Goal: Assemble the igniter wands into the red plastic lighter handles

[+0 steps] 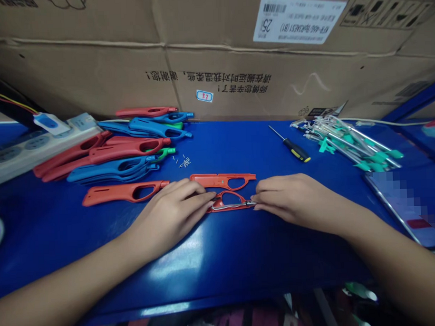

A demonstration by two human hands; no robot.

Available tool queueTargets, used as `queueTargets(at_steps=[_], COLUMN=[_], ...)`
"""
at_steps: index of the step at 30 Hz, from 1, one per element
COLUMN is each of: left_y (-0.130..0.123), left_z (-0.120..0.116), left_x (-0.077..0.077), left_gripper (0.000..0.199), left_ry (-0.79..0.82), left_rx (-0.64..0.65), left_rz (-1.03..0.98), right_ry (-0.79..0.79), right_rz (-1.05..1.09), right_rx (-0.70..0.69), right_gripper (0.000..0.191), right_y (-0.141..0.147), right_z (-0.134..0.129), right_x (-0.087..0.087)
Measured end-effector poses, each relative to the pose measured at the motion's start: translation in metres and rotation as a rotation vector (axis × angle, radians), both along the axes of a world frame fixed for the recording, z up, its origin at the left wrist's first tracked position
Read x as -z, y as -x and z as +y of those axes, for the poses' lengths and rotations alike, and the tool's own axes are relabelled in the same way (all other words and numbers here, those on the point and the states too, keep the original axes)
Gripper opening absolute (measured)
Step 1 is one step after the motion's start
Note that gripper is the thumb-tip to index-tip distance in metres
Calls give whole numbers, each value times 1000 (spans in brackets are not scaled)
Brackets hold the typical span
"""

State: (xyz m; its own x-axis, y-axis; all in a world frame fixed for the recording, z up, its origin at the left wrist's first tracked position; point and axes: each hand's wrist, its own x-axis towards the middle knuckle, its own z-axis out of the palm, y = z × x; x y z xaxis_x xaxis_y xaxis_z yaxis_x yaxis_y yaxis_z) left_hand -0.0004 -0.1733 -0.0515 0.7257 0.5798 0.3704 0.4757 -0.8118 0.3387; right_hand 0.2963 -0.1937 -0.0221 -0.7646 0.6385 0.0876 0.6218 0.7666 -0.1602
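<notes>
An orange-red plastic half shell (231, 198) with an oval opening lies at the middle of the blue table, a thin wire and metal part (250, 203) along its lower edge. My left hand (172, 209) closes its fingers on the shell's left end, partly hiding it. At the right end, my right hand (290, 198) pinches the metal part with closed fingers. Just behind lies a second orange-red half shell (223, 181), close to both hands. A closed orange-red shell (113, 193) sits left of my left hand.
Red, blue and green shells (124, 149) are piled at the left by a power strip (42, 147). Behind the hands are small screws (184, 162) and a screwdriver (295, 150). Metal tubes with green parts (355, 141) lie right. A cardboard box (214, 58) stands behind.
</notes>
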Motion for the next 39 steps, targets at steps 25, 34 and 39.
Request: queueTargets(at_steps=[25, 34, 39], left_y=[4, 7, 8], left_z=[0, -8, -9], left_x=[-4, -15, -13], left_gripper=[26, 30, 29], left_ry=[-15, -50, -79], left_rx=[-2, -55, -60], left_rz=[106, 266, 240], right_ry=[265, 154, 168], right_rz=[314, -52, -171], right_rx=[11, 61, 99], right_gripper=[18, 18, 19], right_y=[3, 31, 39], right_z=[13, 5, 2], right_x=[8, -10, -19])
